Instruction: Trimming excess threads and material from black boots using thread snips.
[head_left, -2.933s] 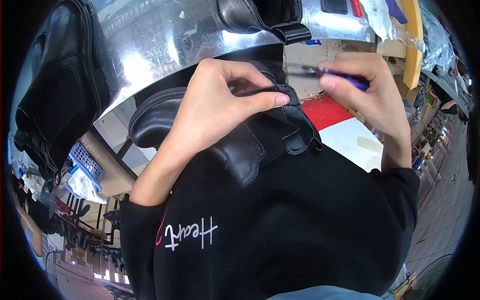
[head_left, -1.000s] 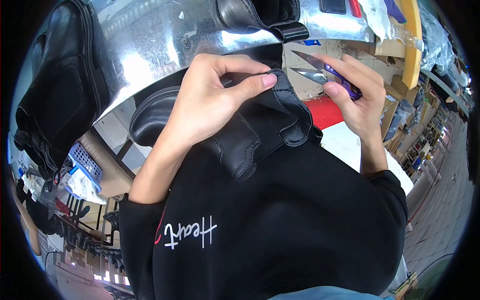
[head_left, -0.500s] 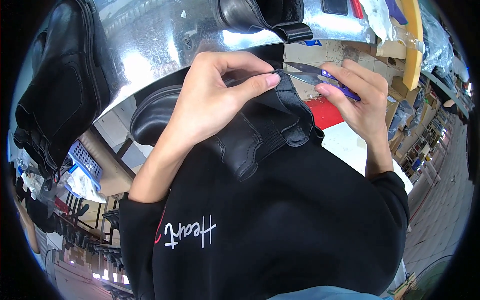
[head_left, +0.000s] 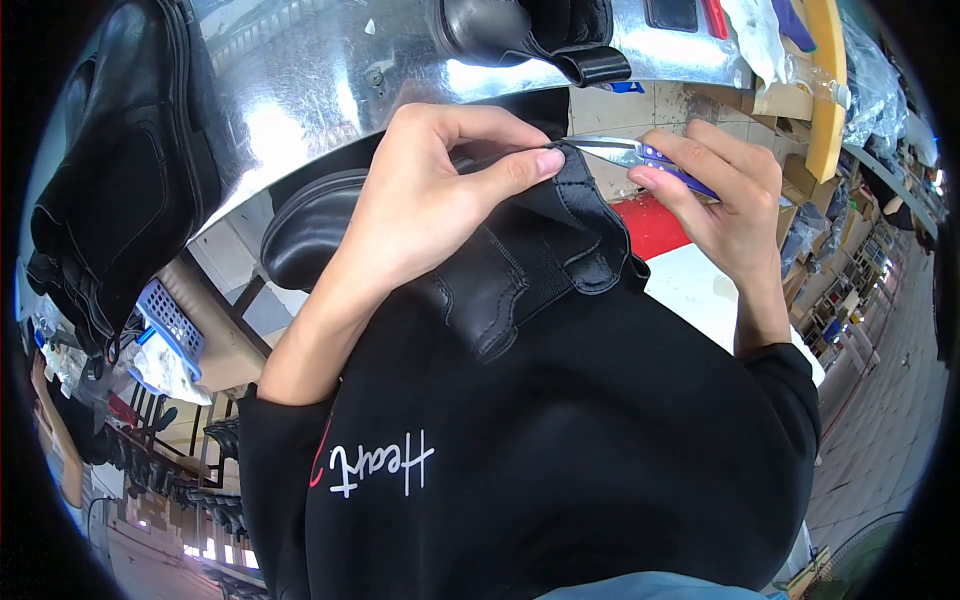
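Observation:
A black leather boot with elastic side panels lies across my lap, its rounded toe to the left. My left hand is closed on the boot's top edge, thumb and forefinger pinching it. In my right hand is a pair of thread snips with purple handles. The blades point left and reach to the boot's edge beside my left thumb, lying nearly together. Whether a thread is between the tips is too small to tell.
Ahead is a shiny metal table bearing another black boot. Large black boots stand at the left, above a blue plastic basket. A yellow bar and crumpled clear plastic are at the right.
The snips' blades, apart before, have come nearly together at the boot's edge. My left hand and the boot have hardly moved.

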